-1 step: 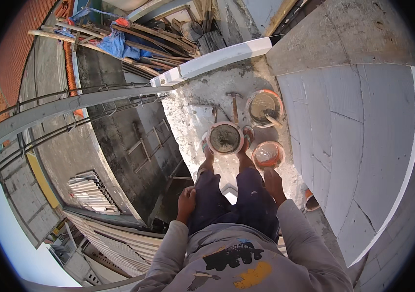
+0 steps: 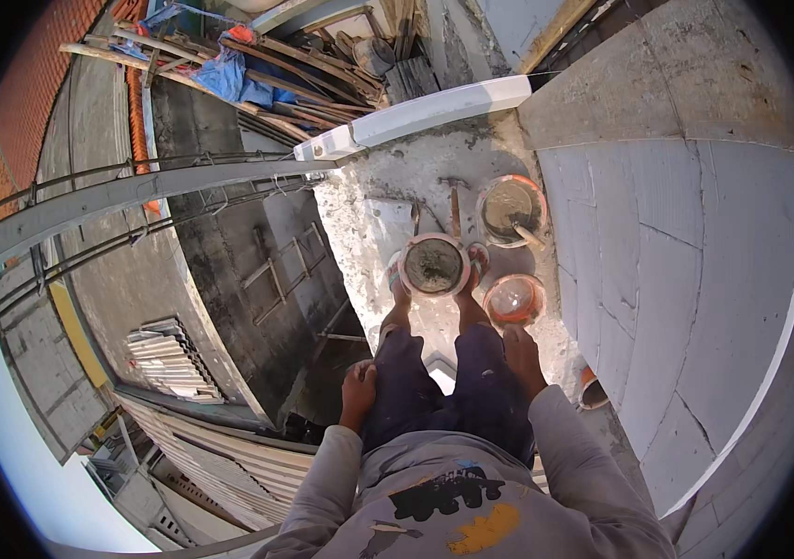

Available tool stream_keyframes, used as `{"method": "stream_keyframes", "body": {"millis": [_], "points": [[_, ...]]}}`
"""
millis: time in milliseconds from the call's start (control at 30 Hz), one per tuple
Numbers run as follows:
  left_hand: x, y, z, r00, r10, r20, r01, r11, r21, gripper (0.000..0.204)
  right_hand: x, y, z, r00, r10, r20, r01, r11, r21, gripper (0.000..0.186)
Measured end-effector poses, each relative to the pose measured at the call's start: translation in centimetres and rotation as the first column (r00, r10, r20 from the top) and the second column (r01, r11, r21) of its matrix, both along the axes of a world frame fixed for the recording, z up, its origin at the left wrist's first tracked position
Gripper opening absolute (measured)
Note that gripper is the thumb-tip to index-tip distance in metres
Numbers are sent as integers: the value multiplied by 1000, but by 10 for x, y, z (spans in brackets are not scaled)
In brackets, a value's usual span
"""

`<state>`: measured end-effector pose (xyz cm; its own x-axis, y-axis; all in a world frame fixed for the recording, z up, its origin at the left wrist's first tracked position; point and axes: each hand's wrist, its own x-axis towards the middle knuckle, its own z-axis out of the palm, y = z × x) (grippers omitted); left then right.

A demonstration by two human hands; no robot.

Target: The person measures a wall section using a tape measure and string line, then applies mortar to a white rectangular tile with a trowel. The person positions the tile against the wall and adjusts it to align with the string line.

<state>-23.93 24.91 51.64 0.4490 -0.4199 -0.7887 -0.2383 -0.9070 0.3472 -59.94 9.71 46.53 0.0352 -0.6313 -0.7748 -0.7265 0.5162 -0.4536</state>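
Nothing has moved since the earlier frame: both my hands are staying put on my thighs. My left hand [image 2: 358, 391] is resting on my left thigh with the fingers curled loosely, gripping nothing. My right hand [image 2: 520, 359] is lying flat along my right thigh, empty too, fingers pointing forward. The two hands are well apart. Nearest them, I am standing with a mortar-filled bucket [image 2: 434, 265] between my feet on the concrete ledge [image 2: 360, 214]. Just beside my right foot an orange bucket [image 2: 513, 299] is sitting, holding what is probably water. Farther ahead another mortar bucket [image 2: 510, 211] is standing with a handle sticking out. To my right a grey block wall [image 2: 686, 279] is rising.
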Motion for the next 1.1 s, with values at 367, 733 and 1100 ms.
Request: {"method": "stream_keyframes", "body": {"millis": [367, 733, 1100], "points": [[-23, 8, -1, 958, 272, -91, -274, 962, -5, 38, 23, 19, 12, 981, 186, -57, -175, 973, 153, 40], [-63, -22, -90, 843, 511, -165, -524, 851, -42, 36, 8, 42, -35, 779, 626, -40, -627, 778, -42, 53], [-130, -16, -449, 501, 859, 106, -855, 510, -91, 68, 25, 50, -55, 622, 761, -182, -752, 646, 131, 59]]}}
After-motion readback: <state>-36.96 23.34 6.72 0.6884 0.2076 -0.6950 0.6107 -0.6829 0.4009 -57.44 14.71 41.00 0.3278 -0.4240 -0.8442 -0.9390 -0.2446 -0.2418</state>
